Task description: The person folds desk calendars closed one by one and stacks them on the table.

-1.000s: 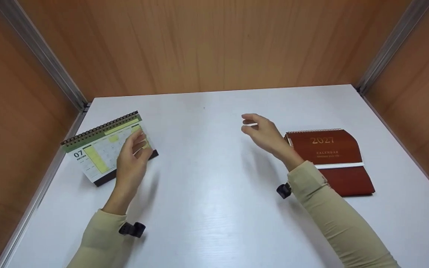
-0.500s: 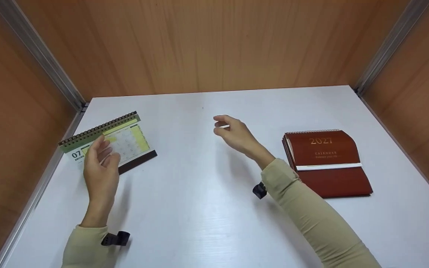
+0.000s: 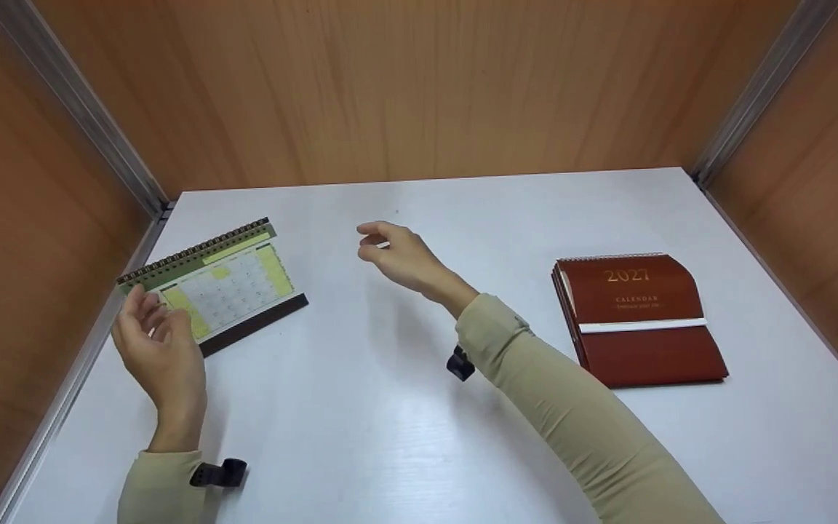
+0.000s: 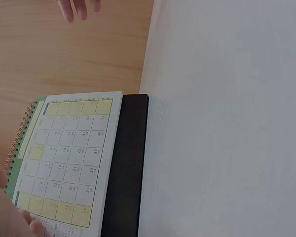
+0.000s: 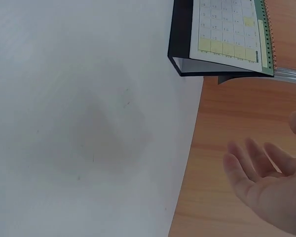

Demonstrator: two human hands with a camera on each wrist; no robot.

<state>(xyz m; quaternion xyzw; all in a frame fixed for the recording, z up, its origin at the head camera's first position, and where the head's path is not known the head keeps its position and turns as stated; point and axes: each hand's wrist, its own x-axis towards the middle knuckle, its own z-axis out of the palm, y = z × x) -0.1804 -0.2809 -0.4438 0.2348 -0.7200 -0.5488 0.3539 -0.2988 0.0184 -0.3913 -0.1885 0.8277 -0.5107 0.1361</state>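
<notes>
While left hand [image 3: 164, 356], fingers loosely curved, is at green-topped calendar [image 3: 237, 284] near left edge of table [image 3: 346, 407], right hand [image 3: 408, 258] hovers, fingers relaxed.

Near the left edge of a white bench [image 3: 346, 407], a person's left grip [image 3: 161, 353] hides the lower left corner of a desk calendar [image 3: 241, 284]; whether it touches the page cannot be told. Toward the right edge, the small line beneath "CALENDAR" on a red calendar [image 3: 641, 313] is blurred. The bench's near edge lies outside the head view, which crops both sleeves [image 3: 572, 437]; the right wrist view cuts off the right grip [image 5: 271, 197] and the desk calendar.
</notes>
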